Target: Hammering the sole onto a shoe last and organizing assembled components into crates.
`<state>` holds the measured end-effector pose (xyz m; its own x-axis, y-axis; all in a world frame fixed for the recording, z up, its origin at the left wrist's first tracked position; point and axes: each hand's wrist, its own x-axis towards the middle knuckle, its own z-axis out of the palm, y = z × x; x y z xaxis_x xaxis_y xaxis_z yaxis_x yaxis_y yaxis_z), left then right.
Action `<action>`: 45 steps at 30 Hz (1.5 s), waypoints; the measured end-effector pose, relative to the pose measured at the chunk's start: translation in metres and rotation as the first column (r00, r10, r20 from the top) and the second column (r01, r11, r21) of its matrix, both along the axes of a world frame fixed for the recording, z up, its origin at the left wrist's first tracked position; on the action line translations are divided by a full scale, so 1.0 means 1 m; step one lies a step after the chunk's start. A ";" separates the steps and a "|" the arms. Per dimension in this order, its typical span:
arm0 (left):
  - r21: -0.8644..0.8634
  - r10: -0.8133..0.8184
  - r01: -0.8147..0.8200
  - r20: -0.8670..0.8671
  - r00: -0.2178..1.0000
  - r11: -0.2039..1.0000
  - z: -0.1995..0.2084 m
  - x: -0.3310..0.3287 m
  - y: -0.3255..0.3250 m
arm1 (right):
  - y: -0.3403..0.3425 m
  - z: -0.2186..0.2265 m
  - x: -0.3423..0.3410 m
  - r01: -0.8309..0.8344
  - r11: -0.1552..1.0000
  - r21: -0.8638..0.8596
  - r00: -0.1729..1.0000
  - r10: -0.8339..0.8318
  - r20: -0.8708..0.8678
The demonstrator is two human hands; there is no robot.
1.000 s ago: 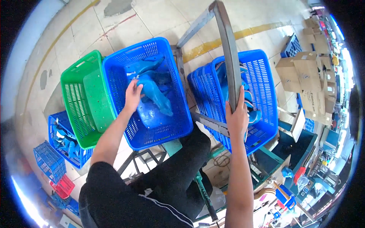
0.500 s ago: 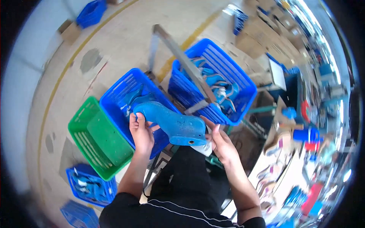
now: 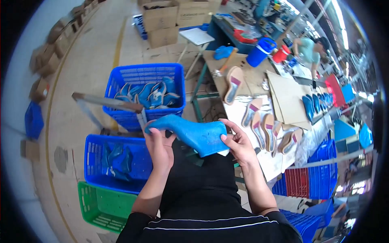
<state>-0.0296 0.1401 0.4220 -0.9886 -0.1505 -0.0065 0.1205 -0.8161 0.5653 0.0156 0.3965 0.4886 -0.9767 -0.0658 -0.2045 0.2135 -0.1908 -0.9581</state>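
A blue shoe last [image 3: 194,133] lies lengthwise between my two hands, in front of my body. My left hand [image 3: 160,150] grips its narrow toe end, thumb and fingers closed around it. At the thick heel end, my right hand [image 3: 240,145] holds on with the thumb against the near face. To the left, a blue crate [image 3: 92,162] contains several blue lasts [image 3: 116,156]. Beyond it stands another blue crate [image 3: 109,87] with more lasts [image 3: 152,95], some with insoles on them.
On my right, a worktable [image 3: 219,75] carries several insoles [image 3: 268,127], cardboard sheets [image 3: 287,101], a hammer [image 3: 229,60] and a blue jug [image 3: 260,52]. A metal frame [image 3: 107,102] stands by the crates. A green crate [image 3: 91,212] sits nearer left. A co-worker [image 3: 310,50] is at the far right.
My view has swung right, bringing the worktable into full sight. The last has turned in my hands, and the white piece seen below its heel end no longer shows.
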 end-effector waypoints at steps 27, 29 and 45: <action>-0.267 -0.228 0.160 -0.247 0.942 0.950 0.018 -0.017 0.054 | 0.055 -0.072 0.016 0.390 0.777 0.494 0.763 0.027 -0.646; -0.268 -0.235 0.167 -0.243 0.941 0.949 0.016 -0.019 0.051 | 0.052 -0.069 0.013 0.381 0.779 0.499 0.758 0.046 -0.651; -0.223 -0.270 0.229 -0.173 0.947 0.947 0.023 -0.013 0.061 | 0.064 -0.074 0.020 0.366 0.787 0.497 0.789 0.021 -0.614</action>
<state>-0.0426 0.2008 0.4454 -0.9722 0.1233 0.1988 0.0539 -0.7088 0.7033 0.0358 0.4600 0.4149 -0.8955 0.0540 0.4419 -0.3746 0.4449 -0.8135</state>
